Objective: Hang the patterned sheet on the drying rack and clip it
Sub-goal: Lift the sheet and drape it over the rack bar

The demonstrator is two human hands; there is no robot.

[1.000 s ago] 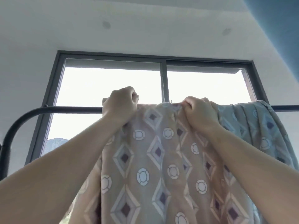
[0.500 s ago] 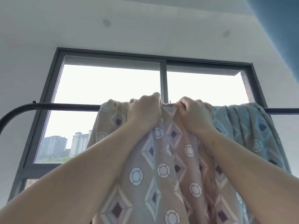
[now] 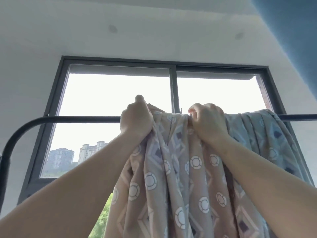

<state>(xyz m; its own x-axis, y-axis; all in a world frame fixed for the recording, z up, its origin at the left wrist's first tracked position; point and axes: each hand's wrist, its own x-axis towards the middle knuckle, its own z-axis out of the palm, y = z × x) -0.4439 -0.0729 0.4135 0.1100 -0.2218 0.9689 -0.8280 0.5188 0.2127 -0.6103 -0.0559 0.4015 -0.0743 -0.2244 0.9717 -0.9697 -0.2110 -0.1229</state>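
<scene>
A patterned sheet [image 3: 171,177], beige and grey with circles and diamonds, hangs over the black horizontal bar of the drying rack [image 3: 82,119]. My left hand [image 3: 136,118] grips a bunched fold of the sheet at the bar, at the cloth's left edge. My right hand [image 3: 208,121] grips the sheet's top at the bar, a little to the right. More of the sheet drapes over the bar further right [image 3: 267,134]. No clip is in sight.
The rack's bar curves down at the far left [image 3: 10,148]. Behind it is a dark-framed window [image 3: 173,90] with tall buildings and trees outside. White ceiling above, a blue wall [image 3: 291,23] at the upper right.
My left hand has shifted left along the bar with a fold of the sheet, after being close beside my right hand. The cloth between the hands now lies in folds. The camera view shifted slightly.
</scene>
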